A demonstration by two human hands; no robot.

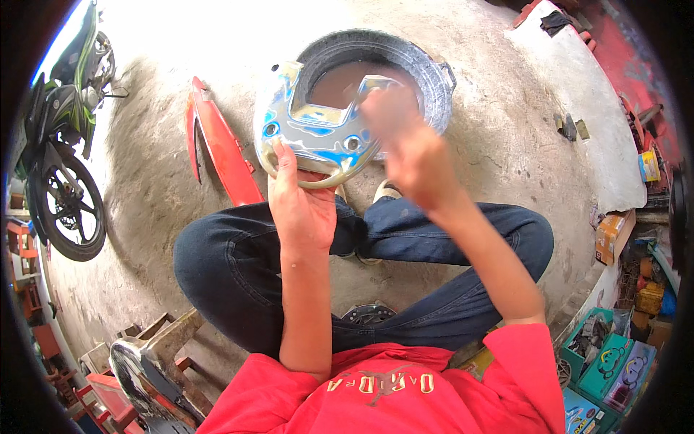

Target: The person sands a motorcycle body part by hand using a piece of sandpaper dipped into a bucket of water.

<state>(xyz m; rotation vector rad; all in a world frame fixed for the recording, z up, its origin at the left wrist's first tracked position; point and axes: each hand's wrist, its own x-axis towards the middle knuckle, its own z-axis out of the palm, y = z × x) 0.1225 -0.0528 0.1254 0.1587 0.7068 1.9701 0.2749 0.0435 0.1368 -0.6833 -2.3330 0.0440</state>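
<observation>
My left hand [303, 206] grips the near rim of a motorcycle grab rail [314, 138], thumb on top. The U-shaped part has patchy layers of blue, grey, white and olive paint, with bolt holes through it. My right hand [412, 157] is over the rail's right arm, its fingers blurred by motion. Whether those fingers hold something is not clear. Beyond and partly below the rail stands a round black tub [439, 97] with murky brown water [339, 87] in it.
A red motorcycle fairing panel [225, 146] lies on the concrete floor [157, 135] at left. A parked motorcycle [70, 179] stands farther left. Boxes [602, 358] crowd the lower right, below a pale ledge [596, 119]. A wooden bench [179, 352] is at lower left.
</observation>
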